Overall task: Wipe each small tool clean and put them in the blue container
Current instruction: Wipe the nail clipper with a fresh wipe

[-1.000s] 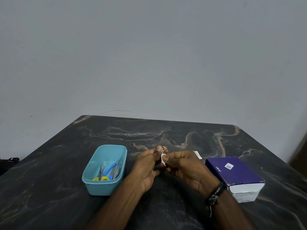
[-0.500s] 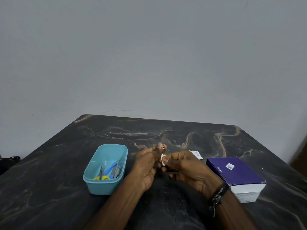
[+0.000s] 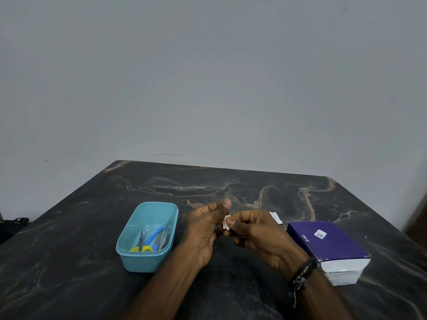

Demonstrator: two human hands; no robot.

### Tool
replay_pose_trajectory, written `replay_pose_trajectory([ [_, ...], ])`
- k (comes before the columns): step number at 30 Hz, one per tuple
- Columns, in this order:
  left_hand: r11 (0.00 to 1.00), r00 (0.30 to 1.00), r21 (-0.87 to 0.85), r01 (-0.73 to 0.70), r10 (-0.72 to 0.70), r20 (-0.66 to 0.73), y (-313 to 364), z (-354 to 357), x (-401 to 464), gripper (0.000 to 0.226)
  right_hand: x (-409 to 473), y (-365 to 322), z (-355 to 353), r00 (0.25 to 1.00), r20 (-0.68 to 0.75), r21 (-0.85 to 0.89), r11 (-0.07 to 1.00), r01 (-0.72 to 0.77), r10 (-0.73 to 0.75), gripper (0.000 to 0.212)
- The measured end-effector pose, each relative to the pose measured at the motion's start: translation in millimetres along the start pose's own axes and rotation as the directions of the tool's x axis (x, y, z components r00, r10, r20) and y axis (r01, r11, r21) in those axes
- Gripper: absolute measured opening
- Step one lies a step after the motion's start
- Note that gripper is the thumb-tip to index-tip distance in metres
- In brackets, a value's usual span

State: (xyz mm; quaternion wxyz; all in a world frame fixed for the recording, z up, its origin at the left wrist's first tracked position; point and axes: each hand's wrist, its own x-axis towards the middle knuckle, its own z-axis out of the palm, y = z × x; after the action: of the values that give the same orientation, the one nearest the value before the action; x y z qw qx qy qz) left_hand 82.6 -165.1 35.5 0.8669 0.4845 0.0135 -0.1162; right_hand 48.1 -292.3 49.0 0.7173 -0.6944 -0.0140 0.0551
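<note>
On the dark marbled worktop (image 3: 92, 262), the blue container (image 3: 147, 236) sits at the left, already holding scissors (image 3: 142, 245) and a few other small tools. Just beside it, the left hand (image 3: 205, 229) pinches a thin metal tool (image 3: 229, 212) — mostly hidden. The right hand (image 3: 261, 236) grips a white wipe (image 3: 226, 222) against it. Behind lies a small packet (image 3: 276, 217); farther right, a purple box (image 3: 328, 245).

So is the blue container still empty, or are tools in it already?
Not empty. The blue container already holds several small tools at its near end, among them yellow-handled scissors and a blue-handled tool.
</note>
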Motion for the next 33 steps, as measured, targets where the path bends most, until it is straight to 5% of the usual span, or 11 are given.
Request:
replay_pose_trajectory([
  [4, 1.0, 0.999, 0.001, 0.025, -0.025, 0.025, -0.7, -0.5, 0.6, 0.034, 2.3, 1.4, 0.2, 0.996, -0.079, 0.069, 0.996, 0.048, -0.042, 0.014],
  [10, 0.999, 1.0, -0.049, -0.022, 0.022, 0.012, 3.8, 0.2, -0.4, 0.031, -1.8, 0.8, 1.1, 0.997, 0.073, 0.03, 0.999, -0.026, 0.023, 0.013],
  [14, 0.977, 0.986, -0.13, -0.168, 0.17, -0.001, 16.6, 6.6, -9.7, 0.027, -4.4, -1.2, 4.5, 0.996, 0.085, -0.042, 0.998, -0.038, 0.041, 0.011],
  [19, 0.905, 0.897, 0.072, -0.42, 0.426, -0.117, 50.3, 14.6, -33.1, 0.026, -2.7, 0.1, 5.6, 0.999, -0.036, -0.053, 0.999, 0.0, -0.002, 0.013],
  [23, 0.769, 0.801, 0.363, -0.526, 0.591, -0.092, 86.9, -6.5, -46.2, 0.026, -1.8, -0.8, 2.8, 0.991, -0.125, -0.021, 0.999, 0.044, -0.047, 0.017],
  [27, 0.643, 0.824, 0.643, -0.415, 0.565, -0.033, 113.0, -40.8, -48.6, 0.018, -2.8, -4.3, 0.4, 0.977, -0.194, 0.023, 0.996, 0.091, -0.085, 0.019],
  [33, 0.122, 0.947, 0.992, -0.033, 0.32, -0.008, 112.9, -61.7, -37.1, 0.02, -5.1, -9.3, 2.4, 0.949, -0.295, 0.072, 0.988, 0.14, -0.113, 0.017],
])
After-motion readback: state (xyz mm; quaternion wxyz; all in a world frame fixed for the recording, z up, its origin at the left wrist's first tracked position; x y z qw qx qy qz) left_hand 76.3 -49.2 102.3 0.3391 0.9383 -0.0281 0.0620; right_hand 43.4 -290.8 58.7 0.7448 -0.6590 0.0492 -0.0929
